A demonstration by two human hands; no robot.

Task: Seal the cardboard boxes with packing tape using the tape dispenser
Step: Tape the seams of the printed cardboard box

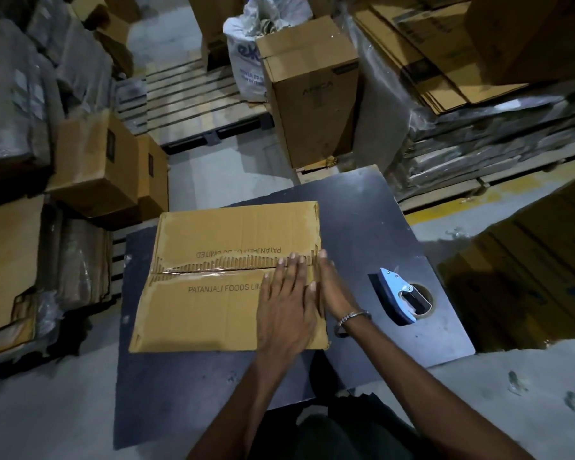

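Cardboard box (213, 283) lying on dark tabletop (372, 227), flaps closed, centre seam running left to right. Clear packing tape (186, 269) visible along left part of seam; seam edges torn, corrugation exposed. "PATANJALI FOODS" printed on near flap, same print upside down on far flap.

Left hand (286, 303) flat on box top at right end of seam, fingers straight and together, fingertips (292, 257) across seam. Pressing, gripping nothing.

Right hand (329, 287) just beside left hand, against right edge of box, fingers extended along that edge; palm side hidden, nothing seen held. Metal bracelet (351, 322) on right wrist.

Tape dispenser (400, 295) on tabletop to right of box, apart from it and from both hands; light blue body, resting partly over round hole (424, 290) in tabletop. Untouched.

Beyond box, further back: tall brown carton (312, 94) upright on floor, white printed sack (249, 58) just left of it, wooden pallet (193, 104) further left. Left of box: brown cartons (93, 161) stacked, wrapped bundles (17, 94) behind them. Right of box, further back: flattened cartons (439, 51) piled on wrapped stack. Large brown carton (538, 260) right of dispenser, off tabletop. Grey floor (47, 410) near left of box.
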